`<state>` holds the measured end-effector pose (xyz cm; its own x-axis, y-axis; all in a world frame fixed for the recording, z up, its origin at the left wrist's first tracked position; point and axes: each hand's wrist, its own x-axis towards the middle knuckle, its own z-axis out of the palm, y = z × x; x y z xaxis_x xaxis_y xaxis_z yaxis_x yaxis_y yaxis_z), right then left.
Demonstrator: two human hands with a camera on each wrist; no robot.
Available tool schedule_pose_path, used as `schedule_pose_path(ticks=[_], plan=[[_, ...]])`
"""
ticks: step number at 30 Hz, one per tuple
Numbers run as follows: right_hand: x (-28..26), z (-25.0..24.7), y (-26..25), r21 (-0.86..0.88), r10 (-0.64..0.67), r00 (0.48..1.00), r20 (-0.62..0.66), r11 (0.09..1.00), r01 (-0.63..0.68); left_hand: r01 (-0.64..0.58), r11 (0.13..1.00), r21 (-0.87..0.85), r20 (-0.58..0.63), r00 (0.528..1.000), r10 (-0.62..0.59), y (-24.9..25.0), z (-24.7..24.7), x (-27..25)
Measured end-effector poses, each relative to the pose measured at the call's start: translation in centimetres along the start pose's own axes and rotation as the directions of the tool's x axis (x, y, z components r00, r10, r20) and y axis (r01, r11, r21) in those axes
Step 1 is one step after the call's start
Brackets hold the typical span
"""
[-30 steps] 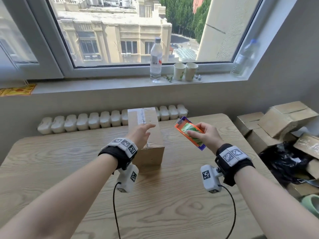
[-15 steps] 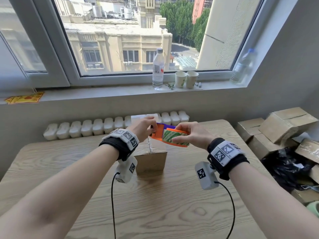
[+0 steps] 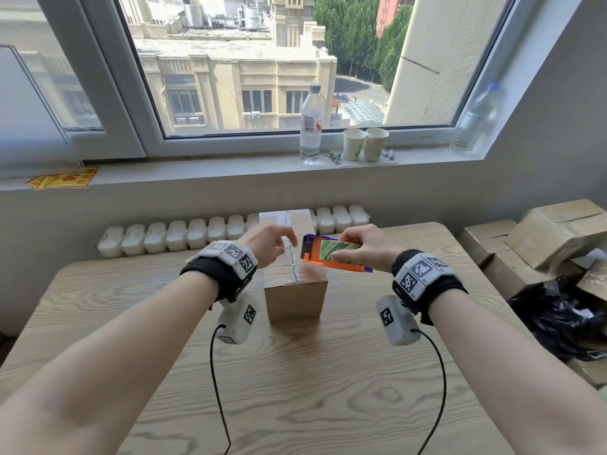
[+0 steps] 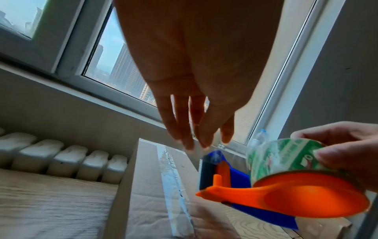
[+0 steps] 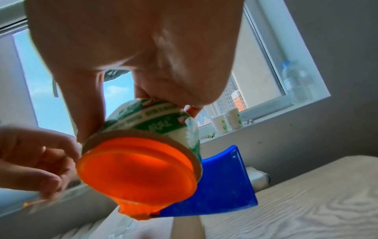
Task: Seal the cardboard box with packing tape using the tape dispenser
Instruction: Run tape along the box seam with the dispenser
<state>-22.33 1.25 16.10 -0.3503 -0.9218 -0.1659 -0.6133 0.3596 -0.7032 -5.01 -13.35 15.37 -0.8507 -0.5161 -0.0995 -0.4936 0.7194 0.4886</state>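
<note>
Above the box top, the right hand (image 3: 363, 249) grips the tape dispenser (image 3: 331, 255) — thumb on the near face of the green-printed roll (image 4: 280, 155), fingers curled over the far side — and holds it level, clear of the cardboard. Its orange side plate and blue body look like rigid, light plastic; the roll gives the broad, firm surface to clasp, away from the toothed blade at the front end. The left hand (image 3: 267, 243) hovers just beside that front end, fingers (image 4: 185, 129) extended and loosely spread; whether they pinch a free tape end cannot be told, since clear film barely shows. Below both hands stands the cardboard box (image 3: 295, 284), upright on the wooden table (image 3: 295, 389), with a strip of clear tape (image 4: 174, 177) already lying along its centre seam. The box appears light and stiff-walled — likely to slide if tape is pulled hard, so steadying its top with a flat palm would be prudent. Clear tape is thin, limp and self-sticking.
</note>
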Motion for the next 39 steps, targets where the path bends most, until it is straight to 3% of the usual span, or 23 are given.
schedule_pose_path(ticks=[5, 8, 12, 17, 20, 25, 30, 34, 39], plan=[[0.5, -0.5, 0.4, 0.013, 0.008, 0.999, 0.032, 1.000, -0.009, 0.061, 0.976, -0.209, 0.052, 0.997, -0.052, -1.3, -0.3, -0.8], [0.5, -0.9, 0.7, 0.032, 0.000, 0.999, 0.042, 0.999, -0.001, 0.139, 0.897, -0.420, 0.046, 0.990, -0.132, -1.5, -0.7, -1.1], [0.4, -1.3, 0.6, 0.028, -0.005, 0.998, 0.058, 1.000, 0.004, 0.213, 0.863, -0.457, 0.016, 0.973, -0.231, -1.8, -0.6, -1.1], [0.1, -2.4, 0.2, 0.130, -0.012, 0.998, 0.059, 0.992, 0.004, 0.210, 0.769, -0.604, -0.001, 0.965, -0.264, -2.0, -0.3, -0.8], [0.4, -2.7, 0.6, 0.057, 0.015, 0.998, 0.068, 0.998, -0.019, 0.204, 0.756, -0.622, -0.028, 0.959, -0.281, -2.3, -0.9, -0.5], [1.1, -3.4, 1.4, -0.032, 0.040, 0.998, -0.041, 0.999, -0.041, 0.186, 0.768, -0.613, -0.068, 0.956, -0.286, -2.1, -1.5, -0.5], [1.4, -5.0, 3.4, -0.206, 0.117, 0.979, -0.165, 0.967, -0.150, 0.197, 0.764, -0.614, -0.102, 0.940, -0.325, -3.2, -1.6, -0.7], [1.6, -5.0, 4.4, -0.155, 0.116, 0.986, -0.123, 0.979, -0.135, 0.259, 0.768, -0.586, -0.052, 0.934, -0.354, -4.0, -0.8, -1.2], [3.2, -1.6, 5.5, -0.300, 0.224, 0.969, -0.101, 0.922, -0.244, 0.373, 0.713, -0.593, 0.044, 0.900, -0.434, -5.4, 1.9, -1.7]])
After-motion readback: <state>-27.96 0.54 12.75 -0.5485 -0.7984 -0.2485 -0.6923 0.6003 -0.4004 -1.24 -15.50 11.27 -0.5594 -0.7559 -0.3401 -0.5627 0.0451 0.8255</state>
